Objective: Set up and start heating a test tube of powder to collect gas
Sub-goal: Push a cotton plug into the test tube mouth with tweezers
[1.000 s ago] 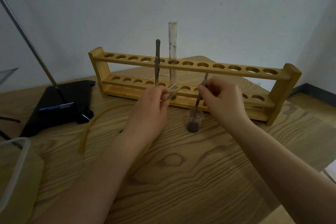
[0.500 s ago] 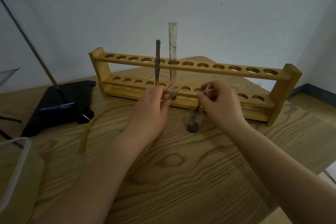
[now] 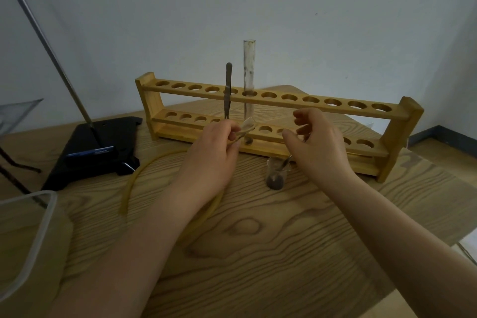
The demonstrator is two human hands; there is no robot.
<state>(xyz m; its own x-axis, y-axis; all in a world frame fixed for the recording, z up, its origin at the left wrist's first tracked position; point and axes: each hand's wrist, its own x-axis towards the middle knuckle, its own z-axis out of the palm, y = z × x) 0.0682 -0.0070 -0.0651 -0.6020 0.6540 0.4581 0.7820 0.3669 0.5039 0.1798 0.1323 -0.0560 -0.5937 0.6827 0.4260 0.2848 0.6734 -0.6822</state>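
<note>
Rack (image 3: 273,103) yellow wood; stand base (image 3: 98,147) black; tubing (image 3: 144,170) amber; powder (image 3: 275,183) dark.

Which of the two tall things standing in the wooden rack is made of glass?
The taller one, the clear test tube; the shorter tweezers on its left are dull grey metal.

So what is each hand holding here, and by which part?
The left hand pinches a folded paper slip by its near end. The right hand holds nothing; the spatula rests in the small beaker.

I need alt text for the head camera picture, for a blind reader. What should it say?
Two bare hands work before a wooden test tube rack: the left hand pinches a folded paper slip, the right hand hovers open above a small beaker of dark powder.
</note>
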